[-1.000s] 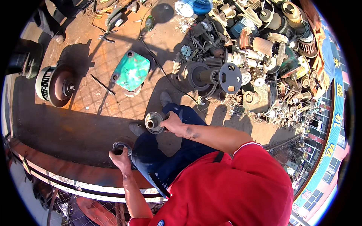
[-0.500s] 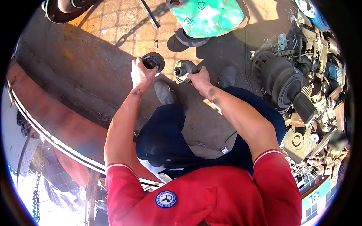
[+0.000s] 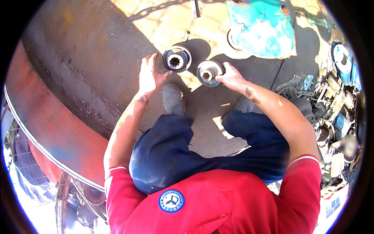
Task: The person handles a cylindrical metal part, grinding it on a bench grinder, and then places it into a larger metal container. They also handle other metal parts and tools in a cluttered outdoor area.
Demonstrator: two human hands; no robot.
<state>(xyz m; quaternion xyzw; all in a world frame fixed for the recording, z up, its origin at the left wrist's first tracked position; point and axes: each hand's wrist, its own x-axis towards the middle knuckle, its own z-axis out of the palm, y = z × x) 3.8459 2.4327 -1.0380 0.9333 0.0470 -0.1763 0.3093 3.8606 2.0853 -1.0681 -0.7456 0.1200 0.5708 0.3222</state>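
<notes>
My left hand (image 3: 152,78) is closed around the left side of a dark, round metal hub (image 3: 169,59), its toothed bore facing up toward me. A lighter grey hub (image 3: 214,71), also round with a splined hole in the middle, is gripped at its right rim by the fingers and thumb of my right hand (image 3: 233,79). The two hubs are held side by side above the floor with a narrow gap between them. Their undersides are hidden.
A turquoise metal piece (image 3: 261,33) with dark markings lies ahead to the right, and a short metal bar (image 3: 194,8) at the top. Heaped machine scrap (image 3: 333,93) fills the right side. A curved red panel (image 3: 62,103) borders the left. My boot (image 3: 173,100) stands below the hubs.
Both hubs have turned so their toothed bores now face up more fully. The whole view has shifted, with the turquoise piece and the scrap heap now farther right. Both hands keep their hold.
</notes>
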